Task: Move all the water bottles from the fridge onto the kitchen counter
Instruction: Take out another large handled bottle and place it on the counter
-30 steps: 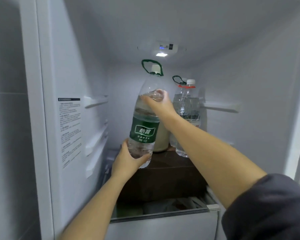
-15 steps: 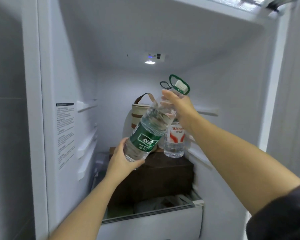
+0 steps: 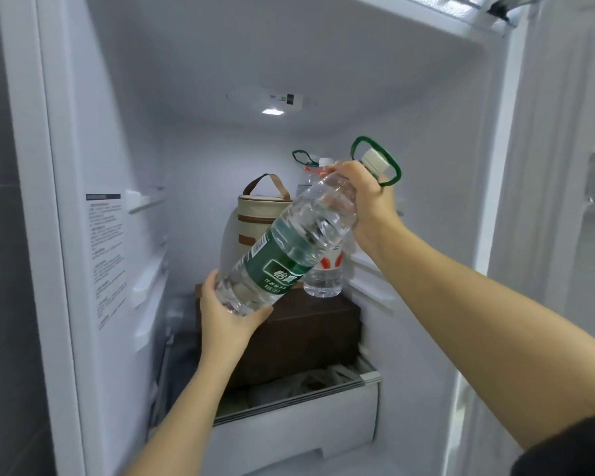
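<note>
Green-labelled and clear, a big water bottle (image 3: 289, 249) is hanging tilted in the mouth of the open fridge (image 3: 124, 132). Its base is pointing down to the left and its white cap (image 3: 374, 159) up to the right, with a green carry loop (image 3: 394, 168) standing round the cap. The right hand (image 3: 368, 201) is gripping the bottle's shoulder just below the neck, fingers curling close together over the top of it; the thumb is hiding behind the plastic, and I cannot tell how it is lying. The left hand (image 3: 227, 317) is cupping the base from beneath, thumb pressing on the near side and the other fingers wrapping round the far side, only partly showing. Behind the held bottle, a smaller bottle (image 3: 323, 280) with a red-and-white label is standing upright on a dark brown box (image 3: 310, 331). The neck and dark loop of a third bottle (image 3: 304, 159) are peeking out further back. A beige bag (image 3: 258, 214) with brown straps is standing just left of them. Below the box a white drawer (image 3: 289, 431) is sitting, and a small lamp (image 3: 273, 111) is glowing in the fridge ceiling.
</note>
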`<state>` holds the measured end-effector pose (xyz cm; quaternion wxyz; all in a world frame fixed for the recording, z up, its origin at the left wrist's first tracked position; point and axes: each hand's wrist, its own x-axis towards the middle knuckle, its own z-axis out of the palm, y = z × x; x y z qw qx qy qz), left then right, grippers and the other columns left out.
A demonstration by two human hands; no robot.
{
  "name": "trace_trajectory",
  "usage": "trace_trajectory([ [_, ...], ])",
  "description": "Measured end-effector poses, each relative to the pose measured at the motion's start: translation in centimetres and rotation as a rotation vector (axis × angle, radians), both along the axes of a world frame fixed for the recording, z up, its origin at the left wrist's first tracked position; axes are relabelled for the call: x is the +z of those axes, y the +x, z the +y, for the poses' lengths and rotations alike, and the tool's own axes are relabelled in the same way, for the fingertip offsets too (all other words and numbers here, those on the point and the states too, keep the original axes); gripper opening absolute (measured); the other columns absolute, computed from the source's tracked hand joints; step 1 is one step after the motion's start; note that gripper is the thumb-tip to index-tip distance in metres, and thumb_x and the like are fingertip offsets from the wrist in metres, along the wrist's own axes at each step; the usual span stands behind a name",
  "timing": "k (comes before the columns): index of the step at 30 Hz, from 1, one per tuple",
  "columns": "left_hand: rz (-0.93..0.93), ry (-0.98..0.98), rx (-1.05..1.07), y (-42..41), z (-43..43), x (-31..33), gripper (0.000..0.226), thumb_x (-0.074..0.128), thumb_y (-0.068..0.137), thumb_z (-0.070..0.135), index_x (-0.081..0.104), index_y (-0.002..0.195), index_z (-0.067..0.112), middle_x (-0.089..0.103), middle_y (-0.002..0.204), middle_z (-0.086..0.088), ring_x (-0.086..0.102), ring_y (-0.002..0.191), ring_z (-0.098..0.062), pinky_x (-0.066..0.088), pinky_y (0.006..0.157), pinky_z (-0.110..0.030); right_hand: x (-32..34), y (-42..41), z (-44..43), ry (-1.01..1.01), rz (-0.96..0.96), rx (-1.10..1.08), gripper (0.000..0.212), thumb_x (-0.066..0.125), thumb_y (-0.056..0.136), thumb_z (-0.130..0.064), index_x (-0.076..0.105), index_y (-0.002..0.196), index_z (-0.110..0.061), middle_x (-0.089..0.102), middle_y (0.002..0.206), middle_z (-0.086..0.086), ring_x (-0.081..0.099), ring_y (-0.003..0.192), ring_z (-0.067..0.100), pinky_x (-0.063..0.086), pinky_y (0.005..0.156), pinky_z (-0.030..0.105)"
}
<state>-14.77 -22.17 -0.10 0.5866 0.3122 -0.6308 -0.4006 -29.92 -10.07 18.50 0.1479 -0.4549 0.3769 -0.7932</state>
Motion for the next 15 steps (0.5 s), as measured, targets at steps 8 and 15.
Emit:
trace_trajectory([
  [8,0.827,0.675,-0.745,-0.6,3.7,0.9,0.055,0.040,0.097,0.051,0.054,0.135,0.014,0.060,0.133,-0.014,0.058,0.121,-0.032,0.053,0.088,-0.042,-0.7,2.1,6.7,-0.122,0.020,-0.051,0.020,0.064,0.073,-0.014,0.062,0.088,-0.002,0.069,0.080,0.010,0.066,0.077,0.018,0.056,0.074,0.041],
  [15,0.761,0.584,-0.849,-0.2,8.8,1.6,0.048,0.042,0.096,0.046,0.072,0.116,0.014,0.061,0.131,-0.015,0.056,0.122,-0.035,0.044,0.102,-0.047,-0.7,2.4,13.8,-0.074,0.154,-0.121,0.039,0.069,0.081,-0.022,0.061,0.110,0.003,0.065,0.100,0.007,0.070,0.101,0.029,0.057,0.086,0.047],
])
